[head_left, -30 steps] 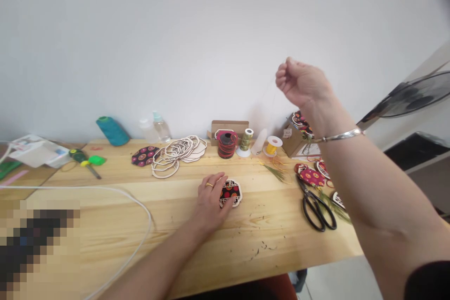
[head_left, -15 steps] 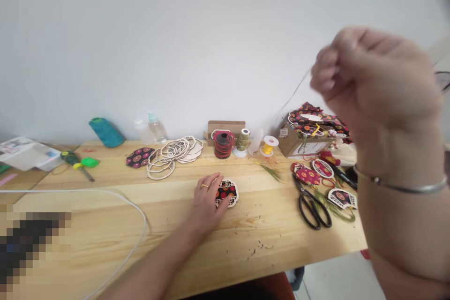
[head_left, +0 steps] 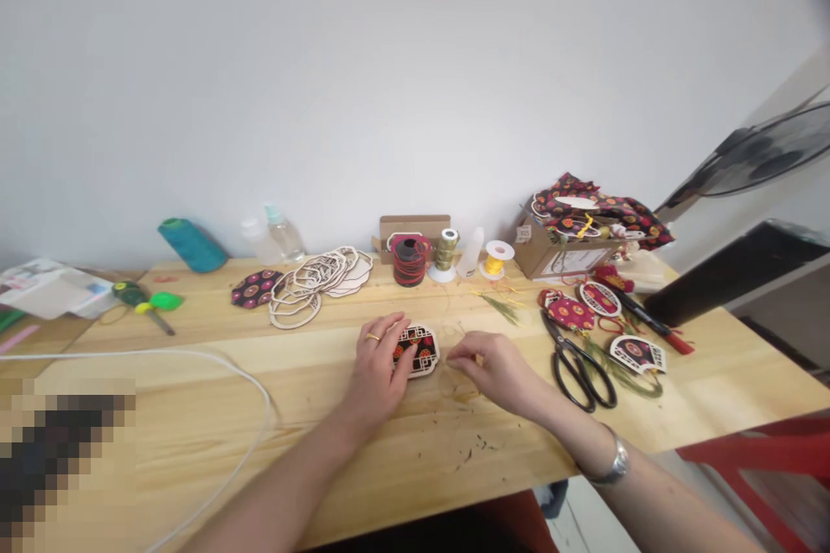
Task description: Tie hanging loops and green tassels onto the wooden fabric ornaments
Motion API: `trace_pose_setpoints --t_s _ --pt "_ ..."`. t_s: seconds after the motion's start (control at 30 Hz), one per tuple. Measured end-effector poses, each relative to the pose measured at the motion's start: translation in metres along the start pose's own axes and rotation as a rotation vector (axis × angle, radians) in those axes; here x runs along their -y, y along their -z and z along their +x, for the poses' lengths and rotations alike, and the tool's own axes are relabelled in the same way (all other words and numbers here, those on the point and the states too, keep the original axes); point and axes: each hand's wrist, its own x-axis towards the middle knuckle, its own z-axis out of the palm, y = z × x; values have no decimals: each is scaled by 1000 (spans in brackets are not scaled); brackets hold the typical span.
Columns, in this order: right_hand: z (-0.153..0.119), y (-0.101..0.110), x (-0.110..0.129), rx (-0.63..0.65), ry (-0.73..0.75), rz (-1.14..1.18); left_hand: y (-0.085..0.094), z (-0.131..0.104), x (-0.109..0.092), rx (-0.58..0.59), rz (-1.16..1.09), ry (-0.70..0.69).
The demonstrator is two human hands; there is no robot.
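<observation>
My left hand (head_left: 382,359) grips a small lattice-framed wooden ornament (head_left: 424,350) with dark, red-patterned fabric inside, pressing it to the tabletop, thumb on its front face. Just right of the ornament, my right hand (head_left: 483,367) is closed in a pinch, fingertips close to its edge. A fine, pale thread (head_left: 460,330) shows faintly around those fingertips; whether a needle is also there I cannot make out. Black-handled scissors (head_left: 584,371) lie right of my right hand. Beside them sits a fan-shaped fabric ornament (head_left: 636,354).
Along the wall stand a red cord spool (head_left: 411,263), a yellow thread spool (head_left: 496,259) and a fabric-filled carton (head_left: 558,255). Wooden frames (head_left: 321,276) are piled at left, beyond a white cable (head_left: 239,367). A screwdriver (head_left: 152,311) lies farther left.
My right hand has come down from high on the right, where it drew a thread taut, to beside the ornament. My left hand stays on the ornament.
</observation>
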Motion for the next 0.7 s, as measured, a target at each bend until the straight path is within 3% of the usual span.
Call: trace_pose_setpoints --t_s 0.1,0.2,0.37,0.47,0.57,0.7 --pt "1 3 6 -109 59 -22 3 2 -3 -11 -23 -4" --pt "0 6 12 -103 157 44 10 4 -11 -8 -31 23" --pt "-9 25 37 -139 166 194 20 12 -32 91 50 48" --pt "-19 51 69 -66 347 370 18 16 -39 171 115 84" --pt "-29 79 102 94 575 512 9 20 -40 232 158 117" --pt "-40 100 116 77 517 447 1 24 -42 251 166 185"
